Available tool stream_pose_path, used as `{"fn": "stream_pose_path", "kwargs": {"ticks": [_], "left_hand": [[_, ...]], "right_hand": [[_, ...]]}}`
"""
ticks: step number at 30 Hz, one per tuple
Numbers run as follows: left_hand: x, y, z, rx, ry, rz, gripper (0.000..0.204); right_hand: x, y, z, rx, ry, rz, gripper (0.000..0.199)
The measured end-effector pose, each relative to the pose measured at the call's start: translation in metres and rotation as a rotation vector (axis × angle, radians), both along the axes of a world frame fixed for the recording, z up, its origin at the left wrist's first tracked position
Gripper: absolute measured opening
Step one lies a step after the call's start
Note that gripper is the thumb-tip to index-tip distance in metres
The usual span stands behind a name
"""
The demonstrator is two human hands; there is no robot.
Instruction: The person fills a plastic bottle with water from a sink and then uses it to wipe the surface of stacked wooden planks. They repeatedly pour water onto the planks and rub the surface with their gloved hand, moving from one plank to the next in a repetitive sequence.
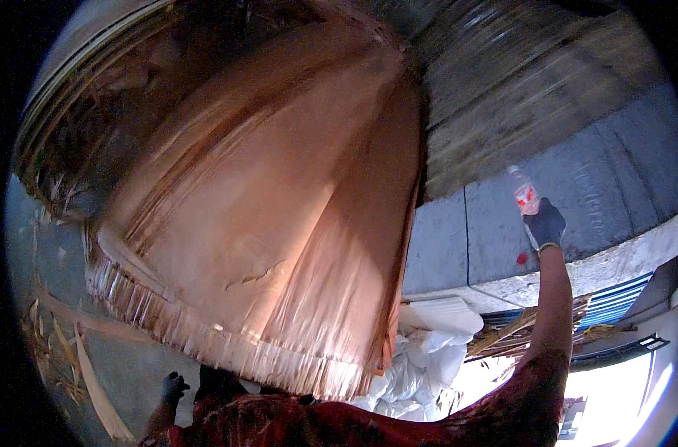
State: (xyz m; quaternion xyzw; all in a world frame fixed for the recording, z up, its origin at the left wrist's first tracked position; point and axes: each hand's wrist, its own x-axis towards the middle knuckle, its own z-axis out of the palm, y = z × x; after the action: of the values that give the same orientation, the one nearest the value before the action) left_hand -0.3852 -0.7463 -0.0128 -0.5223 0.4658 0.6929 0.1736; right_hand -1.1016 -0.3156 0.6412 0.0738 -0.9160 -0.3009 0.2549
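Big reddish-brown thin wood veneer sheet (264, 216) w/ frayed lower edge filling centre, white crumpled plastic sacks (428, 357) lower right, right hand (545, 223) in dark glove closed round clear plastic bottle (525, 197) w/ red label, against grey wall, left hand (173, 387) gloved at bottom, grip can't tell.

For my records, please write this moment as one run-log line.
right hand: gloved, raised, holds plastic bottle | left hand: gloved, low, empty | wood veneer sheets: fill view | white sacks: below

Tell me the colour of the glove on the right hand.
Black or very dark; the right hand wears it while gripping a clear plastic bottle. Head view.
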Motion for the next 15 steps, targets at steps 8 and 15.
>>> {"fn": "stream_pose_path", "kwargs": {"ticks": [8, 15], "left_hand": [[-0.035, -0.004, 0.073, 0.057, -0.091, 0.114, 0.057], [-0.039, -0.006, 0.079, 0.068, -0.125, 0.043, 0.056]], "right_hand": [[0.142, -0.062, -0.171, -0.155, -0.565, 0.410, 0.039], [0.271, -0.037, -0.263, -0.172, -1.107, 0.338, 0.047]]}}
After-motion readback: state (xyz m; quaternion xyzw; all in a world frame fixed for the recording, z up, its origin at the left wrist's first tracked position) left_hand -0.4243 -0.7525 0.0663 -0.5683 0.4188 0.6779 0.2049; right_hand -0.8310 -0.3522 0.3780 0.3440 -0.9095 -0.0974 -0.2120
